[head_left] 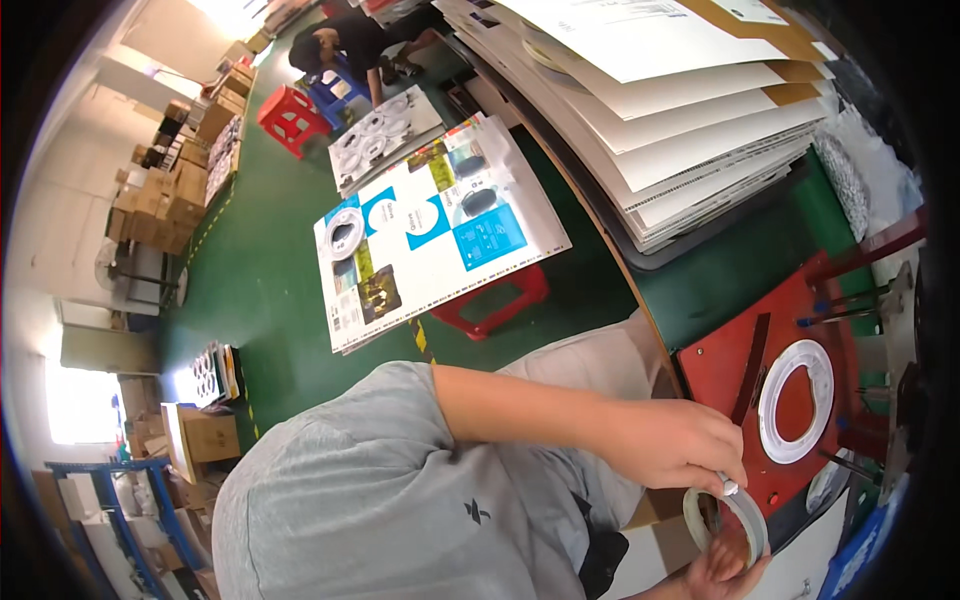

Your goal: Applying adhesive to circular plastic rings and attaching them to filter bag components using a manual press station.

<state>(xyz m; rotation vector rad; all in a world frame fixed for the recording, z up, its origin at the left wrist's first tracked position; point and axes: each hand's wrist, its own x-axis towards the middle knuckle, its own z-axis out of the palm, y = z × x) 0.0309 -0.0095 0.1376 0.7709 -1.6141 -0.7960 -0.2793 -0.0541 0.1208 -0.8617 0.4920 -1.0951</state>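
A ring-shaped roll of tape (757, 520), greyish outside and pale inside, is held between my two hands at the lower right. My left hand (680, 445) reaches across from above, its fingers pinched on a small whitish bit at the roll's upper edge. From below, my right hand (728, 565) grips the roll, with fingers passing through its opening. Just beyond my hands, a flat white plastic ring (768, 405) lies on a red metal plate (715, 350); neither hand touches that ring.
Stacked white card sheets (690, 170) fill a dark tray on the green-topped table. Printed sheets (440, 285) rest on a red stool (500, 305) to the left. A person (345, 45) bends over farther off, near another red stool (292, 118). Cardboard boxes (165, 205) line the wall.
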